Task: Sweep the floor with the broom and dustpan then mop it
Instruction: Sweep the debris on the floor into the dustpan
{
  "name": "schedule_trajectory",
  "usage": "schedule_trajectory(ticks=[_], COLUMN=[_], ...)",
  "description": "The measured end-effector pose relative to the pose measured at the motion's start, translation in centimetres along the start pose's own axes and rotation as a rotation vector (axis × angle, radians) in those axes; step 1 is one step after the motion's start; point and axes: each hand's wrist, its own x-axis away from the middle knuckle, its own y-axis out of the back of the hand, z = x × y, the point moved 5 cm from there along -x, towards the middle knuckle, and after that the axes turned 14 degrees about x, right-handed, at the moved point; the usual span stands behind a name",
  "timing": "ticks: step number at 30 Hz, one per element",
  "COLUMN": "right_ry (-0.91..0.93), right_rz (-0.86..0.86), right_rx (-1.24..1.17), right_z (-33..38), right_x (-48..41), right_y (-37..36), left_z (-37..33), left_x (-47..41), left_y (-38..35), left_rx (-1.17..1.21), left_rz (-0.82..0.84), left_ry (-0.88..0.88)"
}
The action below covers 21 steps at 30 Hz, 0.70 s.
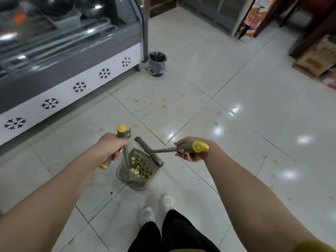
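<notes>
Dustpan (140, 184) pole is gripped upright by L hand (111, 148), keeping pan on floor (200, 79). Broom (149, 151) is gripped by R hand (189, 157), w/ head at pan mouth, prob. to retain debris (141, 168).

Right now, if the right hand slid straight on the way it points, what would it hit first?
Likely the dustpan handle, just beyond the head of the broom that the right hand holds out ahead. Depth is unclear, so it might pass beside it.
</notes>
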Motion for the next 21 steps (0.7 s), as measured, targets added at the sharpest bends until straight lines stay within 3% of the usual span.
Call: schedule_trajectory(ticks=[6,14,21], right_ry=[0.120,0.251,0.276], right_rz=[-0.062,-0.105,-0.267], right_rx=[-0.079,-0.416,-0.482], right_z=[-0.4,-4.1,-10.7], right_x=[4.2,8.8,10.9], right_y=[1.8,5.8,9.6], left_z=[-1.9,-6.4,-8.4], left_x=[1.9,5.3,8.0], left_y=[-1.1,-2.7,-8.2], left_rx=[0.104,0.356,0.163], left_rz=[0.144,0.253,0.408], left_ry=[-0.016,-0.062,-0.113])
